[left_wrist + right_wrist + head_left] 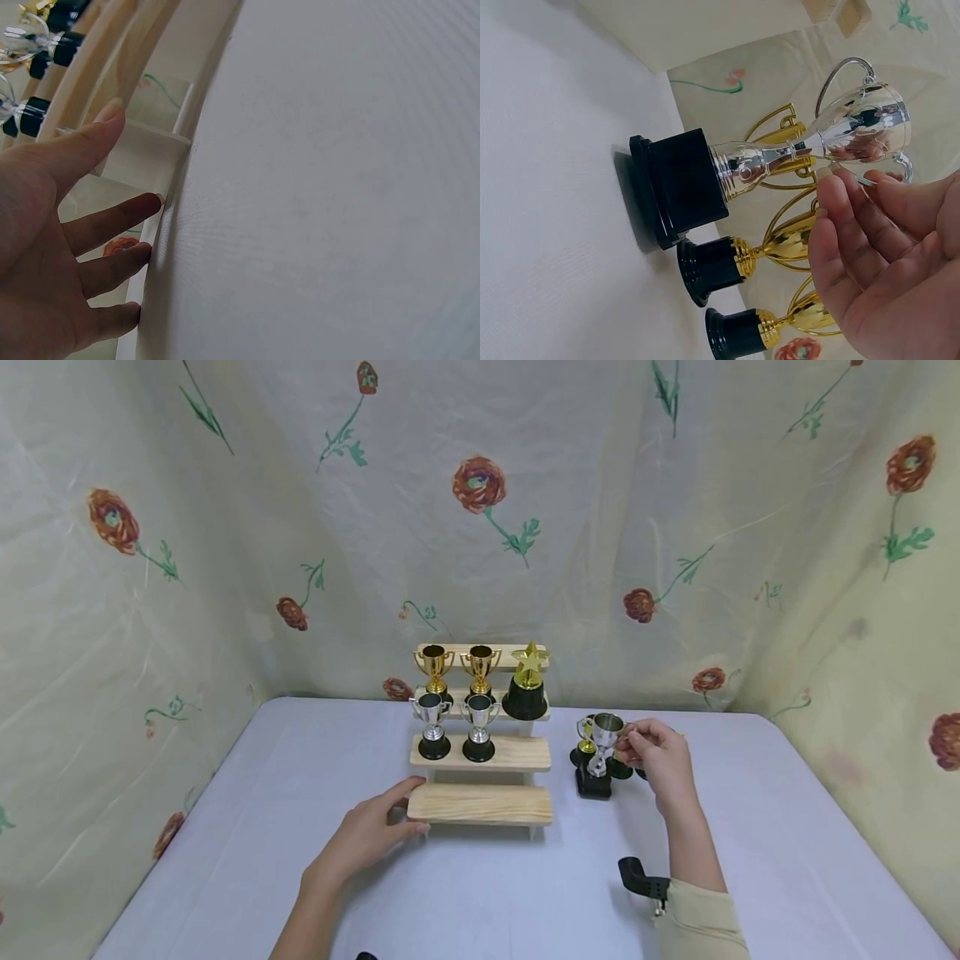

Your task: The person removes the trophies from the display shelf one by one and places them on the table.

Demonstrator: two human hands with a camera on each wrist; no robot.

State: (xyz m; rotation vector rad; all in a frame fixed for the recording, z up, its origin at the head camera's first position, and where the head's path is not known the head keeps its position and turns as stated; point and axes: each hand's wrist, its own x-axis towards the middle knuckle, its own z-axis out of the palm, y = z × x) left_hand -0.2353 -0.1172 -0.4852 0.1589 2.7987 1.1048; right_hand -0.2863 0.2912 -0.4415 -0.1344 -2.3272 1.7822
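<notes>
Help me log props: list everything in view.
Stand: one, pale wood, table centre
Upper cups: two, gold, second tier down
Star trophy: one, gold and black, beside them
Lower cups: two, silver, third tier
Large cup: one, silver, right of stand
Nearby cups: three, gold, behind it
Table cover: one, white, beneath
Flowered backdrop: count unclear, pale, behind
Unclear item: one, black, bottom edge
Wrist device: one, black, right wrist
Sleeve: one, cream, right arm
Left hand: one, at stand
Right hand: one, on large cup
</notes>
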